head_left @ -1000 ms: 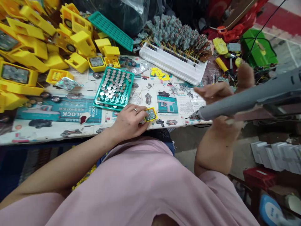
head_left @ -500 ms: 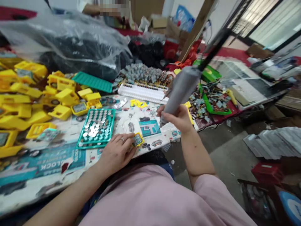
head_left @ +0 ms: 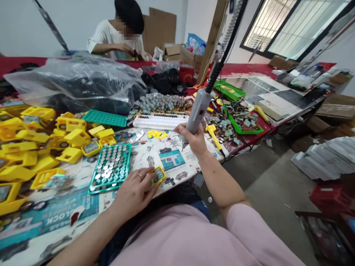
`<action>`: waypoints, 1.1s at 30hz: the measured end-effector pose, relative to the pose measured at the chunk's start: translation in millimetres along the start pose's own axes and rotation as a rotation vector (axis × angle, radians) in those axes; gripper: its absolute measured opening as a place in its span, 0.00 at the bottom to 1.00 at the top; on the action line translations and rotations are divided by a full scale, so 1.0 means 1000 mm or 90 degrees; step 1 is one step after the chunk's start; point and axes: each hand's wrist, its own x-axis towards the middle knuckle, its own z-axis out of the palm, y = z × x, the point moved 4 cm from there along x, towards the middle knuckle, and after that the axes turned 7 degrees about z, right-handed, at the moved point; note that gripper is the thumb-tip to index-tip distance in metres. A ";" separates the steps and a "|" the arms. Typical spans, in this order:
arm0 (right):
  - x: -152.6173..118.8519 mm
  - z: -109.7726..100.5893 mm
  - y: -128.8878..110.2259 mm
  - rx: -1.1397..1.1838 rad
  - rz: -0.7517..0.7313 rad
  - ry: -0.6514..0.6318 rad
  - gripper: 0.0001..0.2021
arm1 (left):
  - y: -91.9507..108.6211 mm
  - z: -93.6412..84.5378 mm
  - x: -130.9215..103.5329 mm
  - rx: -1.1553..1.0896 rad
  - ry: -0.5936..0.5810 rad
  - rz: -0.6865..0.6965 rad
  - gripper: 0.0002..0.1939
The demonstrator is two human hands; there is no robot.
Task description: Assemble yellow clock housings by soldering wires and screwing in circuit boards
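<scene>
I have my left hand (head_left: pixel 135 190) low at the front edge of the tabletop (head_left: pixel 192 159), its fingers and thumb pinching the left side of a small yellow case (head_left: pixel 162 179) that lies on the printed covering, a grey insert facing up inside its frame. A ring (head_left: pixel 140 176) sits on one finger. My right hand (head_left: pixel 196 141) is wrapped around the lower body of a grey powered screwdriver (head_left: pixel 200 107), held nearly upright with the bit downward; it stands to the right of the case and farther from me, well apart from it, and I can't tell whether the bit touches the surface. A dark coiled cord (head_left: pixel 217 68) runs up from the tool's top. Just beyond my left hand is a teal tray (head_left: pixel 129 157) set with round silvery pieces (head_left: pixel 109 159), and past that, a pile of yellow casings (head_left: pixel 27 159) fills the left side. Farther back I have loose yellow bits (head_left: pixel 157 134) in front of a white rack (head_left: pixel 159 122), with a heap of grey parts (head_left: pixel 158 100) behind it. A yellow-handled tool (head_left: pixel 215 138) lies to the right of my right hand. Across from me, a co-worker (head_left: pixel 102 37) in a white top has both hands raised together.
</scene>
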 end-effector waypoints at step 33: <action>0.005 -0.043 0.016 -0.071 -0.088 0.042 0.36 | -0.075 0.071 0.125 -0.136 -0.233 -0.228 0.14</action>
